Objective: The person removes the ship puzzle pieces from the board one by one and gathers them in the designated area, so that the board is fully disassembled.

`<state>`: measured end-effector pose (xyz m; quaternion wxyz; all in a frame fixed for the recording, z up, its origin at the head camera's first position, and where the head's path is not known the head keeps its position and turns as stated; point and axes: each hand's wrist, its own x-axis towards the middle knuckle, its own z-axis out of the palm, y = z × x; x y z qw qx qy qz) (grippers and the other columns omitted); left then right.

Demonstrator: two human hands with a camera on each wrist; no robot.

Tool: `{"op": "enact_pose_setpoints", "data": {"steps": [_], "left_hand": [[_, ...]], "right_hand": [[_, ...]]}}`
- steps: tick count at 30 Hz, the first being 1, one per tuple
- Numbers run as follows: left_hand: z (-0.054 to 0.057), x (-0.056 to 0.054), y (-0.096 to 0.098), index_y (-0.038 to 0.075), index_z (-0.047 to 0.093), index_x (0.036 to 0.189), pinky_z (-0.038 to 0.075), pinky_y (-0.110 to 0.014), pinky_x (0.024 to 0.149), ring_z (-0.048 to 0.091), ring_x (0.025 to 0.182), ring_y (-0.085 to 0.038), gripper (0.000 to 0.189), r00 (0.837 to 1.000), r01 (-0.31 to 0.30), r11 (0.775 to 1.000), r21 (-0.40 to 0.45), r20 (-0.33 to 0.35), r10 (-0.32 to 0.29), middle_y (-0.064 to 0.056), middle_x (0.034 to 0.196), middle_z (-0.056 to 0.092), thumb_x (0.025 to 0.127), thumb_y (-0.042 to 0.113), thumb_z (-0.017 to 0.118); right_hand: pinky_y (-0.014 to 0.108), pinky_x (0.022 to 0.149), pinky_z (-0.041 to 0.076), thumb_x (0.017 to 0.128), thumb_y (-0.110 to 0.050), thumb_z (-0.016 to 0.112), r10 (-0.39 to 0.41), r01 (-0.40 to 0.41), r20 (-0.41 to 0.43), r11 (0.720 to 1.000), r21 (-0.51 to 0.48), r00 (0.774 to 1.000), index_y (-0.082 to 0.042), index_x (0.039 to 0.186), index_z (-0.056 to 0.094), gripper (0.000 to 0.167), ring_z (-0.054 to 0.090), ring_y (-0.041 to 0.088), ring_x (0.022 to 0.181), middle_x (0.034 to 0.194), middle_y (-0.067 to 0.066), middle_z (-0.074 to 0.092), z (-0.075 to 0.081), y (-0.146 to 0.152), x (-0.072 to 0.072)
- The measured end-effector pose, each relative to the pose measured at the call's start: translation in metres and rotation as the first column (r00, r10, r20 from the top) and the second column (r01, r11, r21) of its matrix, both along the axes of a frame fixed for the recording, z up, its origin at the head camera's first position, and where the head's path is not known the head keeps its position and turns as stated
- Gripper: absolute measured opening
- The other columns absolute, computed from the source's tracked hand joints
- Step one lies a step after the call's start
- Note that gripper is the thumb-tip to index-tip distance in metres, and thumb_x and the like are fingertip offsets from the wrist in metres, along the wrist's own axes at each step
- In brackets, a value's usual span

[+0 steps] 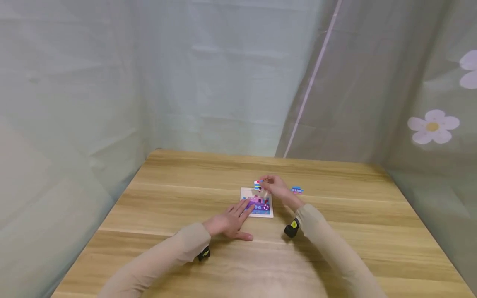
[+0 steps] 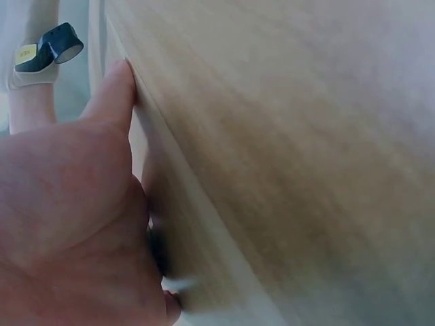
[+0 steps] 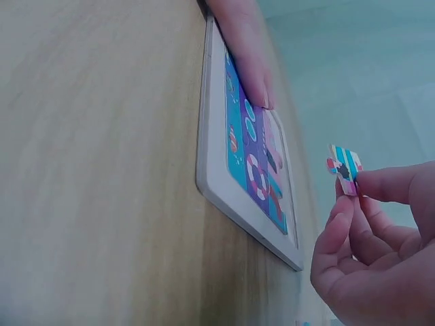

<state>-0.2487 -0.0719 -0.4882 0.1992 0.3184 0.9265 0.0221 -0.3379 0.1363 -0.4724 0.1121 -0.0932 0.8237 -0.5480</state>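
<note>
A puzzle board [image 3: 216,163] with a white frame and a purple and blue ship picture lies flat on the table. My left hand [image 1: 234,219] rests on its left part with the fingers stretched out; in the left wrist view the palm [image 2: 71,217] and thumb fill the left side. Just above the board's far edge, my right hand [image 1: 275,186] pinches a small puzzle piece [image 3: 345,168], striped blue, white and yellow, between thumb and fingers. That piece is raised clear of the board. Another puzzle piece [image 1: 297,190], blue and pink, lies to the right of the board.
The wooden table [image 1: 167,186] extends around the board on all sides. Pale curtains [image 1: 231,82] hang behind and beside it, the right one with flower prints [image 1: 433,126]. Black wrist cameras [image 1: 292,229] sit under both sleeves.
</note>
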Motion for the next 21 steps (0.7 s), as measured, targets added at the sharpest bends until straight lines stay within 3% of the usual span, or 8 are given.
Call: {"op": "enact_pose_setpoints", "data": {"steps": [7, 14, 21], "left_hand": [[-0.002, -0.002, 0.002, 0.016, -0.005, 0.156, 0.008, -0.045, 0.123, -0.010, 0.151, -0.026, 0.103, 1.000, -0.006, 1.000, -0.010, -0.002, 0.006, -0.008, 0.163, -0.015, 0.087, 0.072, 0.046], [0.002, 0.000, 0.001, 0.016, -0.005, 0.156, 0.010, -0.045, 0.123, -0.009, 0.151, -0.026, 0.103, 1.000, -0.008, 1.000, -0.009, 0.002, 0.008, -0.008, 0.163, -0.016, 0.087, 0.072, 0.046], [0.005, 0.004, 0.000, 0.017, -0.003, 0.157, 0.011, -0.046, 0.123, -0.007, 0.152, -0.025, 0.103, 1.000, -0.022, 1.000, 0.011, 0.006, 0.022, -0.007, 0.164, -0.014, 0.086, 0.072, 0.048]], "right_hand": [[0.029, 0.072, 0.053, 0.095, -0.011, 0.055, -0.022, 0.022, -0.011, 0.999, -0.048, 1.000, 0.006, 0.115, 0.058, 0.026, 0.059, 0.017, 0.075, 0.092, 0.008, 0.065, 0.010, 0.008, 0.000], [0.036, 0.083, 0.056, 0.098, -0.012, 0.053, -0.038, 0.039, 0.025, 0.998, -0.039, 0.999, 0.006, 0.118, 0.057, 0.027, 0.061, 0.011, 0.079, 0.100, 0.011, 0.065, 0.015, 0.014, 0.001], [0.043, 0.087, 0.056, 0.100, -0.013, 0.049, -0.045, 0.046, 0.040, 0.999, -0.020, 0.998, 0.008, 0.122, 0.055, 0.030, 0.066, 0.030, 0.093, 0.108, 0.021, 0.065, 0.022, 0.023, 0.005]]}}
